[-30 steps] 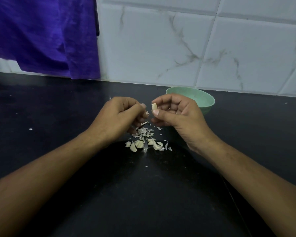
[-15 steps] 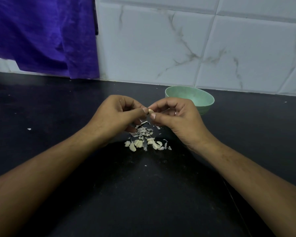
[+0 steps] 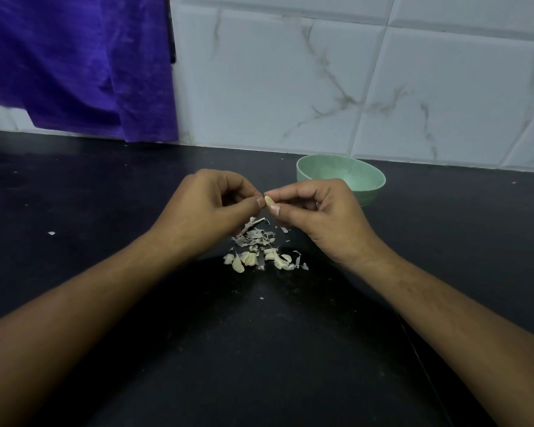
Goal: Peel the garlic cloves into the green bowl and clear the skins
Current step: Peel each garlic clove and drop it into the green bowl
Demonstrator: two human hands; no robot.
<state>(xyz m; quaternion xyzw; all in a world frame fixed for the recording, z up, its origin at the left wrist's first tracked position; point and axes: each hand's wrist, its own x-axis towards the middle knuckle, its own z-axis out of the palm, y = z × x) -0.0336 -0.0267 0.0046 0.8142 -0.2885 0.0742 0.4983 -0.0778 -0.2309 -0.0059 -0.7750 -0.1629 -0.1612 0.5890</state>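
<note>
Drawn together since a second ago, the left hand (image 3: pixel 210 208) and right hand (image 3: pixel 321 211) are both pinched on one garlic clove (image 3: pixel 269 201), just left of the green bowl (image 3: pixel 346 171), so skin can be picked off above the skins (image 3: pixel 253 235).

Countertop (image 3: pixel 105 195): black, flat, extended across the whole width of the view. Wall (image 3: pixel 259 87): faced with white tiles veined in grey, set along the counter's far edge. Cloth (image 3: pixel 74 63): purple, hung against the wall at upper left, lowest corner reaching the counter's back edge.
</note>
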